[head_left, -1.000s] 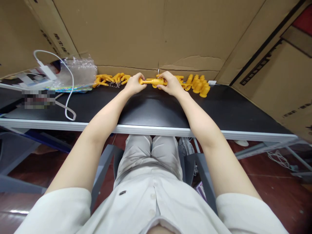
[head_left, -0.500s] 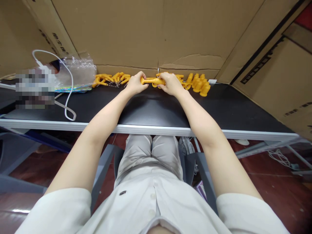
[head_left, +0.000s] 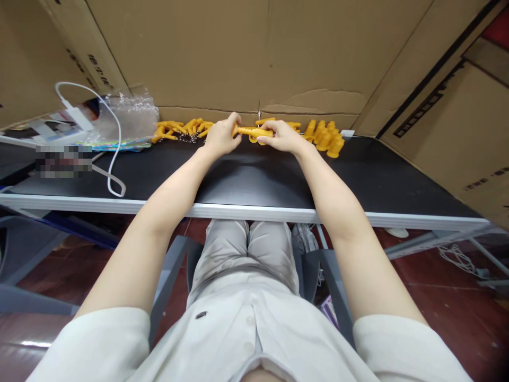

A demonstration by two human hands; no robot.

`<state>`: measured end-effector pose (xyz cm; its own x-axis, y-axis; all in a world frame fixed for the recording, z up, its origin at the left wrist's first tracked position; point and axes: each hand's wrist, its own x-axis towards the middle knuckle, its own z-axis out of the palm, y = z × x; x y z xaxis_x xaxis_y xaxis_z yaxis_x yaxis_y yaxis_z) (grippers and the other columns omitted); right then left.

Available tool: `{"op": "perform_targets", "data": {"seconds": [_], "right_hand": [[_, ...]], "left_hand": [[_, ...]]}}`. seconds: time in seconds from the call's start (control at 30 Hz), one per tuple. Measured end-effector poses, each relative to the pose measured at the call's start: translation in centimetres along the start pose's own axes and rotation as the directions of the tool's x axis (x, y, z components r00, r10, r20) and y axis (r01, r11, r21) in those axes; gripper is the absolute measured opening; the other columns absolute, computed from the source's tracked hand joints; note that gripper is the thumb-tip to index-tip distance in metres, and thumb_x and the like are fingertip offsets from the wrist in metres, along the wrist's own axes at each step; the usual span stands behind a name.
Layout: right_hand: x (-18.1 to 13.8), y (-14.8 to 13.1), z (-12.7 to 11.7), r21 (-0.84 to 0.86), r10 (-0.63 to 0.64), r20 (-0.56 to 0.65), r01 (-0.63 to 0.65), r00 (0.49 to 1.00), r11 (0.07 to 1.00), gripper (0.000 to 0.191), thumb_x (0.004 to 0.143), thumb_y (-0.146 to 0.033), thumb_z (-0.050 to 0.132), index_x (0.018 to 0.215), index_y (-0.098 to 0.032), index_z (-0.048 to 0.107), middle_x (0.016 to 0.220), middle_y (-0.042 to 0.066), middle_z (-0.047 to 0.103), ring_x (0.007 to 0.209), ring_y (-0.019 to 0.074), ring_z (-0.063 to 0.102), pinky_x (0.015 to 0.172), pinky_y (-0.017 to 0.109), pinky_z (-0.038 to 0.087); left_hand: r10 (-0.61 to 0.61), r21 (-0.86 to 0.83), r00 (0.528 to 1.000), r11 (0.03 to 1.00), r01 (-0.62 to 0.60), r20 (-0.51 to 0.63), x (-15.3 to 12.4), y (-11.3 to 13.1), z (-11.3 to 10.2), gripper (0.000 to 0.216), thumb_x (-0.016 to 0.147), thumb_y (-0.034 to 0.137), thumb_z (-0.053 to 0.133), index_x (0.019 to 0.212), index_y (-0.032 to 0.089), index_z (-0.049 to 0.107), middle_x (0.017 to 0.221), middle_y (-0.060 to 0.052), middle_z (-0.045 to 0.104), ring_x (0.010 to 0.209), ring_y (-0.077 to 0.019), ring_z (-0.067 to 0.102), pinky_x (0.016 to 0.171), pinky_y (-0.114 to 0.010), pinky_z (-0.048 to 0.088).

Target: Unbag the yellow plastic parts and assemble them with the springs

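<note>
Both my hands meet at the far edge of the black table (head_left: 254,180). My left hand (head_left: 221,137) pinches the left end of a long orange plastic piece (head_left: 251,131). The right end of the same piece is gripped by my right hand (head_left: 283,138), fingers curled over it. The piece lies level between them, just above the table. A heap of small orange parts (head_left: 183,129) lies to the left of my hands. A cluster of upright orange parts (head_left: 325,139) stands to the right.
Cardboard sheets (head_left: 222,53) wall the table at the back and right. A crumpled clear plastic bag (head_left: 127,114) and a white charger with its cable (head_left: 107,143) lie at the left. My lap and grey chair arms show below the table's front edge.
The hands have lifted the orange piece slightly and turned it; my right hand's fingers have shifted along its right end. Everything else stays where it was.
</note>
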<state>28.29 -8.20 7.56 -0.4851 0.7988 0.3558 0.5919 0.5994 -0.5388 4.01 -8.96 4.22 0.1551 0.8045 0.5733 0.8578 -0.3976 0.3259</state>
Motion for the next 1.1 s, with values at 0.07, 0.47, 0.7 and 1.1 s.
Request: {"op": "perform_targets", "data": {"seconds": [0.07,0.47,0.7,1.1], "right_hand": [[-0.2,-0.4,-0.1,0.102,0.042,0.01,-0.043,0.999,0.994,0.033,0.088,-0.044,0.093,0.086,-0.023,0.067,0.084,0.001,0.072,0.086,0.021,0.067,0.083,0.031,0.055],[-0.4,-0.5,0.1,0.452,0.196,0.108,-0.224,0.975,0.864,0.052,0.084,-0.055,0.103,0.078,-0.021,0.063,0.067,-0.002,0.067,0.062,0.0109,0.061,0.062,0.022,0.057],[-0.7,-0.3,0.1,0.654,0.329,0.106,-0.315,0.938,0.688,0.035,0.089,-0.028,0.101,0.081,-0.018,0.068,0.073,0.002,0.073,0.058,0.01,0.062,0.059,0.021,0.054],[2.2,6.1,-1.6,0.675,0.463,-0.378,-0.104,0.802,0.731,0.043,0.095,-0.062,0.086,0.106,-0.026,0.066,0.116,0.005,0.075,0.115,0.0242,0.08,0.096,0.036,0.068]], "left_hand": [[-0.012,0.027,1.0,1.0,0.012,0.012,-0.1,0.2,-0.1,0.057,0.085,0.029,0.068,0.141,0.025,0.069,0.113,-0.013,0.08,0.123,-0.0429,0.074,0.115,-0.052,0.054],[0.027,0.033,0.999,0.999,-0.028,0.039,-0.3,0.7,-0.3,0.059,0.088,0.029,0.066,0.146,0.024,0.067,0.124,-0.015,0.081,0.128,-0.0438,0.075,0.116,-0.056,0.056],[0.082,-0.016,0.981,0.997,-0.08,0.178,-0.2,-0.3,-0.2,0.089,0.09,0.031,0.071,0.175,0.027,0.045,0.161,-0.015,0.067,0.148,-0.0416,0.065,0.127,-0.053,0.05],[0.037,0.047,0.953,0.997,-0.054,0.301,-0.8,0.8,-0.9,0.068,0.101,0.028,0.065,0.167,0.016,0.057,0.134,-0.015,0.08,0.129,-0.0342,0.075,0.118,-0.046,0.056]]}}
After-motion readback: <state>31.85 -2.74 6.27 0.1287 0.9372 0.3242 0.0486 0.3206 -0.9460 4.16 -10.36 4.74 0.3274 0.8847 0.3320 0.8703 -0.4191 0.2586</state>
